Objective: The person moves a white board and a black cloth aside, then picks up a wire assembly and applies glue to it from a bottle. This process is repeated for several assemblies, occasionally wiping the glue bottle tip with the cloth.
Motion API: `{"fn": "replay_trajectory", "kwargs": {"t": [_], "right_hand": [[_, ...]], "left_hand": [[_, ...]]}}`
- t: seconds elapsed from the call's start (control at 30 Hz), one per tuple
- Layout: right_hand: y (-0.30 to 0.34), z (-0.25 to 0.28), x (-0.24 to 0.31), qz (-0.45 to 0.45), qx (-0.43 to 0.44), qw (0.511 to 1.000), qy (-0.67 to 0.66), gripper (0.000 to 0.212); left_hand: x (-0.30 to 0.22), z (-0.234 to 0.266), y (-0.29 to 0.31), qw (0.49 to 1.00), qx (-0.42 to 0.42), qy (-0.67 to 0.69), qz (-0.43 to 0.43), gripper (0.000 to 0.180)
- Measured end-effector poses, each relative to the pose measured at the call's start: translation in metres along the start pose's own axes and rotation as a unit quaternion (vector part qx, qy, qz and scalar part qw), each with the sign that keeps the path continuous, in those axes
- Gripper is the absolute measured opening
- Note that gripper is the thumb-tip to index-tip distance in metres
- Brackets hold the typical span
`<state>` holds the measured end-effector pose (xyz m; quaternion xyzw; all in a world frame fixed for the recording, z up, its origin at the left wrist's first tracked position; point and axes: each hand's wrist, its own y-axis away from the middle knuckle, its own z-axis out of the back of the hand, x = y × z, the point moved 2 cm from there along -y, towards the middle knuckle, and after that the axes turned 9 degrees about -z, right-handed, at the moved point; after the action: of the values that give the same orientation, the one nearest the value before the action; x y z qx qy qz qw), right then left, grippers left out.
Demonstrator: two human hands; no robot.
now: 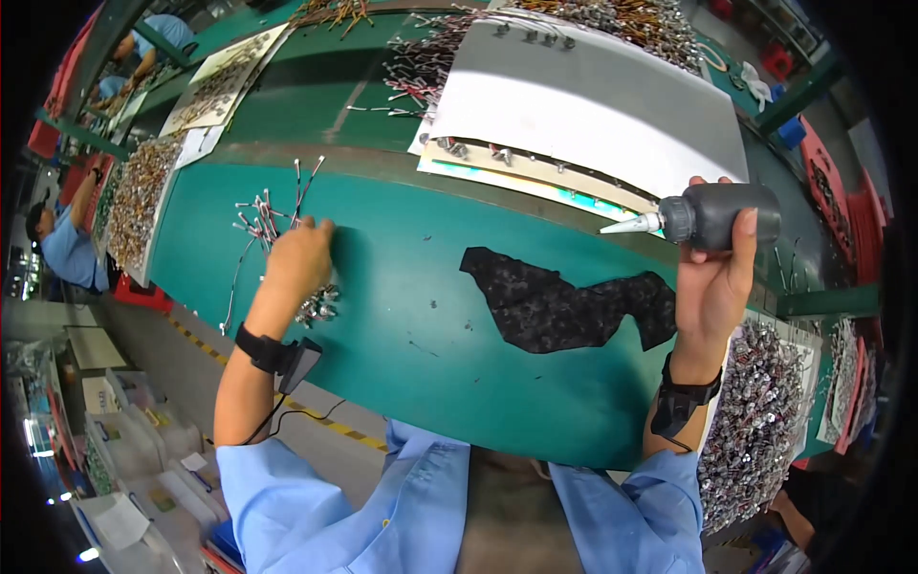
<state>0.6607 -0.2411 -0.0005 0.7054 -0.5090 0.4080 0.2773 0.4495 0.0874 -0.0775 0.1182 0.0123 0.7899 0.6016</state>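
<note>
My right hand point(712, 287) holds a dark grey squeeze bottle point(732, 215) lying on its side in the air, its white nozzle point(631, 225) pointing left. At the left of the green mat, my left hand point(301, 258) is closed on a bunch of small wired metal parts. Their red, white and black wires point(258, 222) fan out beyond the fingers, and silvery metal ends point(320, 304) show below the hand. The fingertips are partly hidden by the back of the hand. Between the hands lies a crumpled, stained black cloth point(564, 311).
The green mat point(411, 364) carries dark specks. A white sheet point(593, 96) over a board with metal parts stands behind. Trays heaped with parts stand at the right point(755, 421) and left point(143, 201). Another person point(72, 239) sits at far left.
</note>
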Motion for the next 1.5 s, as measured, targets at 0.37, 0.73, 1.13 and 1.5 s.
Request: {"fn": "replay_trajectory", "kwargs": {"t": [0.37,0.73,1.13,1.5], "right_hand": [[-0.008,0.014,0.005,-0.008,0.02,0.998,-0.06,0.044],[-0.008,0.01,0.002,-0.002,0.006,0.999,-0.042,0.046],[0.014,-0.007,-0.026,0.028,0.058,0.997,0.051,0.061],[0.023,-0.013,-0.042,0.104,0.096,0.976,0.165,0.065]], "left_hand": [[-0.018,0.032,-0.003,0.337,-0.449,0.827,0.029,0.017],[-0.075,0.058,0.0,0.249,-0.486,0.838,0.014,0.02],[-0.161,0.03,-0.023,0.36,-0.27,0.893,0.0,0.018],[-0.172,0.029,-0.022,0.372,-0.253,0.893,-0.027,0.017]]}}
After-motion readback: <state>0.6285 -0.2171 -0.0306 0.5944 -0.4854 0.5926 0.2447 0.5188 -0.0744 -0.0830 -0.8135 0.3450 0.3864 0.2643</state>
